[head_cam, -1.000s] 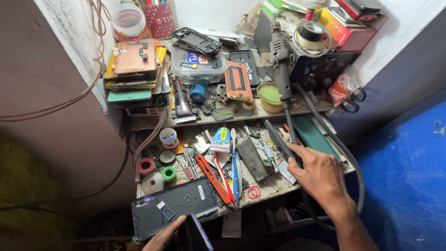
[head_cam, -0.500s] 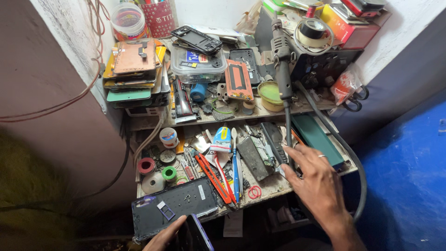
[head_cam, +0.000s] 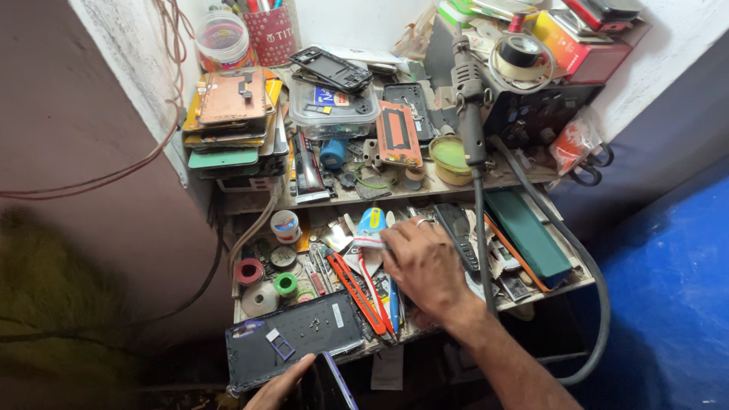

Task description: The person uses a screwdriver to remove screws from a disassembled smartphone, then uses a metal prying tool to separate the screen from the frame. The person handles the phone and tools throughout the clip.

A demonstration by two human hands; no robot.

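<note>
Right hand: the right hand lies palm-down over the lower shelf, fingers bent and pinching the neck of a small tube with a blue and yellow top; a ring sits on one finger.
Tube: on the lower shelf, centre of view, at 10 o'clock from the right hand's knuckles, its lower end under the fingertips.
Left hand: the left hand shows only at the bottom edge, at 7 o'clock from the tube; fingers curl around the edge of a dark phone. How firmly they grip cannot be told.
Phone back panel: a dark open phone body lies flat at the front of the shelf, just above the left hand, tiny screws resting on it.
Orange tool: long orange-handled pliers or cutters lie at 6 o'clock from the tube, beside the right hand's thumb side.
Rolls: red, green and pale tape or wire rolls sit at 9 o'clock from the tube.
Green case: a long green case lies at 3 o'clock from the right hand.
Hot-air handle: a grey handle stands at 1 o'clock, its black hose running down past the right wrist.
Upper shelf: a stack of phone panels at 11 o'clock; a clear plastic box and an orange-framed panel at 12 o'clock.
</note>
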